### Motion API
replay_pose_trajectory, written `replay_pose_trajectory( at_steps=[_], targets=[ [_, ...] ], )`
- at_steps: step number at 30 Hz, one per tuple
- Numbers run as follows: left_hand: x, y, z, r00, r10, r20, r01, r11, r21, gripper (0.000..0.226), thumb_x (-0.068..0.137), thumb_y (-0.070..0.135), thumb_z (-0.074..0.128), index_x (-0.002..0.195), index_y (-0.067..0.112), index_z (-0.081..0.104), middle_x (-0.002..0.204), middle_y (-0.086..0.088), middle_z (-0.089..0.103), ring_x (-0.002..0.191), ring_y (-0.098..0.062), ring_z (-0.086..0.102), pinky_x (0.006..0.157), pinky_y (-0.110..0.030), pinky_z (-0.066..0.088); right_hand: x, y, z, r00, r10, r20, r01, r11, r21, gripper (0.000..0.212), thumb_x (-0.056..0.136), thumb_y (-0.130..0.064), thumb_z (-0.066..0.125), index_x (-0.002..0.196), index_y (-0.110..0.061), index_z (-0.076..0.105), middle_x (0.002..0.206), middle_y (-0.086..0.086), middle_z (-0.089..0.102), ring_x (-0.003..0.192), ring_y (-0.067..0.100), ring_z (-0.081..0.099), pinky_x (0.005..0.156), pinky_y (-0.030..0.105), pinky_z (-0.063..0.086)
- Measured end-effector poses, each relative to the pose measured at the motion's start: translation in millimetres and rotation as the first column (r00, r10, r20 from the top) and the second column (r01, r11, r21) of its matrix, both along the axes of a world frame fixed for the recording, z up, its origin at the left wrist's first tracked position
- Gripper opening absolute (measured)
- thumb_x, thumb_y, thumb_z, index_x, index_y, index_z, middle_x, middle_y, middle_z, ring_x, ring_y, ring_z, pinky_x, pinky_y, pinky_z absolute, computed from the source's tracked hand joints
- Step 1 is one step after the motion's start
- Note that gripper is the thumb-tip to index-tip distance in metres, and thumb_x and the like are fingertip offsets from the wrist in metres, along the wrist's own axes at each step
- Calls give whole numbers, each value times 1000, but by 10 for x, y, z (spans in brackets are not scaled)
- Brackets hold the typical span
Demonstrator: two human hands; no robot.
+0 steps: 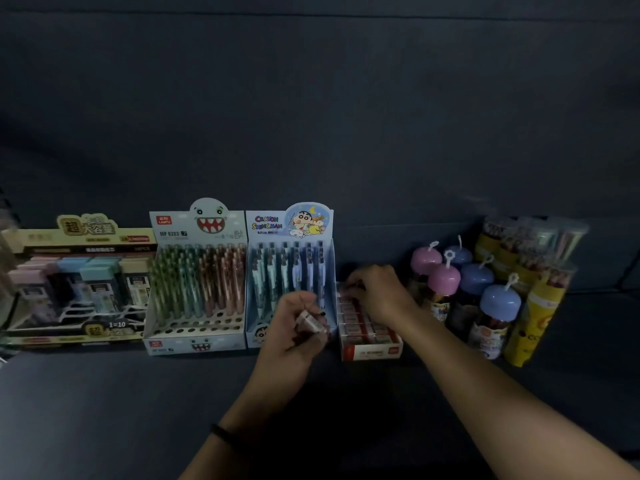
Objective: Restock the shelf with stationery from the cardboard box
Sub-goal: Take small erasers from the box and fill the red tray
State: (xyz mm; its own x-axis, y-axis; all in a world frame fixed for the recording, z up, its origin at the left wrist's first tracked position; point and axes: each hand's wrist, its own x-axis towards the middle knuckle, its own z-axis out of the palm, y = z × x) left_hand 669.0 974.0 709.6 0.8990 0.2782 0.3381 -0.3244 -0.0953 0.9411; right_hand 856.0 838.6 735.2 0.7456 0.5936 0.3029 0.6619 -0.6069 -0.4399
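Head view, frame centre: left hand (294,327) grips a small eraser (311,322), long axis diagonal. Right hand (377,292), fingers curled down, reaches into the eraser box (372,349); its grip cannot be told.

Dark shelf (104,403) carries pen display boxes (197,282), eraser box (370,349), capped jars (498,306)

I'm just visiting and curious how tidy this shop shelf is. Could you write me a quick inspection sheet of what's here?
Surface: dark shelf, dimly lit, bare in front.
Job's things: red-and-white eraser tray, packed in rows; small wrapped eraser.
Clutter: refill display box; shark-face pencil box; cartoon pen box; dome-capped jars; coloured pencil tubes. All stand in one row.
Hands: left hand holds the small wrapped eraser; right hand rests over the tray's back rows, grip unclear.
Cables: nothing seen.
Surroundings: dark back panel; cardboard box not in view.
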Motion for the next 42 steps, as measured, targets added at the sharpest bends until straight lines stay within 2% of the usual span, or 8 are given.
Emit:
replay_pose_trajectory(
  at_steps=[6,11,18,24,30,32,35,42],
  targets=[
    [34,-28,-21,996,81,-42,-87,984,-156,44,90,-5,78,121,21,62,106,-16,78,107,-32,76,94,-41,60,46,28,-79,995,-47,85,50,998,-36,18,101,-19,68,112,-23,82,120,3,69,109,21,66,94,34,53],
    [42,-12,-8,990,130,-57,-141,942,-305,23,94,-1,72,114,11,74,108,-15,79,104,-37,76,84,-35,63,-18,-26,52,998,-55,9,55,993,-100,28,102,-15,62,120,-27,79,126,0,72,116,20,68,99,35,54],
    [84,-37,-38,990,126,-64,-141,903,-407,37,99,-7,63,130,11,70,112,-16,79,108,-31,77,89,-32,62,-716,-341,154,989,49,-139,21,886,463,19,95,-20,77,105,-37,78,102,-24,75,101,-6,68,91,21,55],
    [88,-54,-22,988,126,-87,-152,891,-427,24,95,-4,70,117,4,73,105,-23,78,103,-37,77,84,-35,64,-951,-333,-88,982,160,98,-187,861,472,41,75,-11,93,111,-24,81,113,-14,68,105,8,69,90,25,56],
    [48,-132,48,994,90,-53,-102,951,-293,23,91,-7,74,111,3,69,101,-15,80,99,-34,78,80,-36,66,-890,-370,-139,958,186,219,-272,830,487,23,85,-6,87,107,-13,83,109,-6,72,102,7,71,88,27,58],
    [62,-121,19,982,187,8,-186,982,-12,26,89,0,80,108,14,70,102,-2,80,97,-22,78,80,-30,64,-812,-422,-76,962,149,230,-235,880,412,18,90,-9,84,106,-15,82,109,-7,71,101,5,69,91,24,55],
    [88,-74,-89,940,277,200,-341,785,517,23,87,17,86,100,30,72,101,18,70,91,-7,71,77,-20,58,-562,-494,52,973,-31,227,-35,959,281,9,93,-16,79,101,-20,80,103,-7,68,93,8,65,86,25,50],
    [175,-99,-205,988,91,125,-153,674,723,11,95,27,79,106,27,80,110,21,65,104,-1,65,91,-24,55,-35,-347,208,984,-165,61,172,978,-118,10,97,-20,67,94,-27,75,98,-4,75,83,12,70,77,36,62]
  ],
)
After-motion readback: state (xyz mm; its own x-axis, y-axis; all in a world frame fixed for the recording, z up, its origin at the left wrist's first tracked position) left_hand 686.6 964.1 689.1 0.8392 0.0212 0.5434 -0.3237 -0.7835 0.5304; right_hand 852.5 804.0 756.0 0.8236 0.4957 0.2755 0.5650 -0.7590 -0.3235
